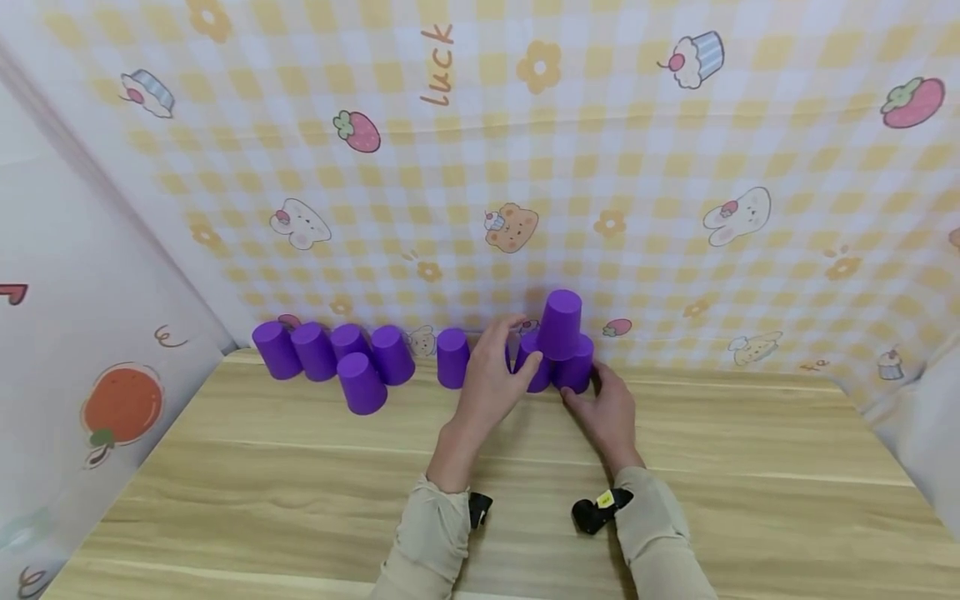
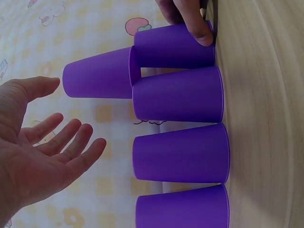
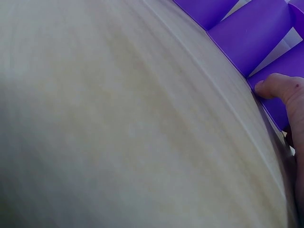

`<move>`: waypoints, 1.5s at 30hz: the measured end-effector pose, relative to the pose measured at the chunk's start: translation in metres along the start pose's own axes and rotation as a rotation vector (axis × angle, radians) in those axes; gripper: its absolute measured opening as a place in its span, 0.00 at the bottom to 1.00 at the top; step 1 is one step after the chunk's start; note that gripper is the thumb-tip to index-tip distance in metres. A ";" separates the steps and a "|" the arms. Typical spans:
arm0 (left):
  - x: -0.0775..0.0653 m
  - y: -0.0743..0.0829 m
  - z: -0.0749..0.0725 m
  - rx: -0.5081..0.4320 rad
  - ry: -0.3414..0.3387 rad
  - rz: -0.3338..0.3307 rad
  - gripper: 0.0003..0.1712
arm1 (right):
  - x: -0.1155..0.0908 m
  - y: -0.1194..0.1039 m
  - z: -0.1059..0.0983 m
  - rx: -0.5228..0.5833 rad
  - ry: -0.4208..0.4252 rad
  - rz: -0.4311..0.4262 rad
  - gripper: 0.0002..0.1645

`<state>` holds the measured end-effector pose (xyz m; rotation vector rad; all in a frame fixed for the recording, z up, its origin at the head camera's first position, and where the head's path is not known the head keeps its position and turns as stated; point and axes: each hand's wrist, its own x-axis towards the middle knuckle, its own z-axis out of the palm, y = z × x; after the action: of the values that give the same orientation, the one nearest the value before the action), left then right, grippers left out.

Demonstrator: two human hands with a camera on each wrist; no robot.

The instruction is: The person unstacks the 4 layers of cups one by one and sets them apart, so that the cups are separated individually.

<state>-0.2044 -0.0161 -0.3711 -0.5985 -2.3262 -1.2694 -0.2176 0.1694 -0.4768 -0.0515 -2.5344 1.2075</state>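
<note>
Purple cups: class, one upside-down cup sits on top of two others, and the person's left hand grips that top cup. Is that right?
Not quite. The top cup does rest on two cups, but the left hand is open beside it, touching nothing. The left wrist view shows this.
</note>
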 end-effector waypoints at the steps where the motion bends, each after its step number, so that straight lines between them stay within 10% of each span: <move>1: 0.001 0.000 0.001 0.000 -0.003 -0.001 0.27 | 0.000 0.000 0.000 -0.003 0.001 -0.001 0.40; 22: 0.026 0.000 0.031 -0.067 0.099 -0.067 0.36 | 0.000 -0.004 0.001 -0.021 0.007 0.010 0.40; 45: 0.024 -0.011 0.055 -0.091 -0.004 -0.078 0.38 | 0.000 -0.003 -0.002 -0.022 0.012 -0.010 0.39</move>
<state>-0.2392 0.0292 -0.3924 -0.5451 -2.3255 -1.4166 -0.2171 0.1691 -0.4735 -0.0507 -2.5349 1.1714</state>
